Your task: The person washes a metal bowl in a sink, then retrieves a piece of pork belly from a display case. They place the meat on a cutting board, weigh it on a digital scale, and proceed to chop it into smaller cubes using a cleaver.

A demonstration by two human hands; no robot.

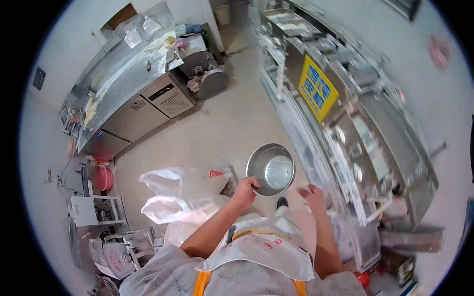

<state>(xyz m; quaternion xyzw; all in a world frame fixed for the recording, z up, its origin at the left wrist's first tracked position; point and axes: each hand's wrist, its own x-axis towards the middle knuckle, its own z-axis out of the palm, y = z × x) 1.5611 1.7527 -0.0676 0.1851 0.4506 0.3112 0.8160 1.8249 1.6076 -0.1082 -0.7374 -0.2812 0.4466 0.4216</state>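
A round steel bowl (pixel 279 170) is held out in front of me over the floor. My left hand (pixel 245 193) grips its near left rim, with the thumb over the edge. The inside looks bare and shiny. My right hand (pixel 313 198) is just right of the bowl and apart from it. Its fingers are somewhat blurred, but they look loosely parted with nothing between them. I wear a pale apron (pixel 261 254) with orange straps.
A white sack (pixel 182 190) stands on the floor to my left. On the right runs a steel counter with a yellow sign (pixel 317 89). A floury worktop (pixel 126 66) spans the far left. White chairs (pixel 86 209) and a red basin (pixel 104 177) are at the left wall.
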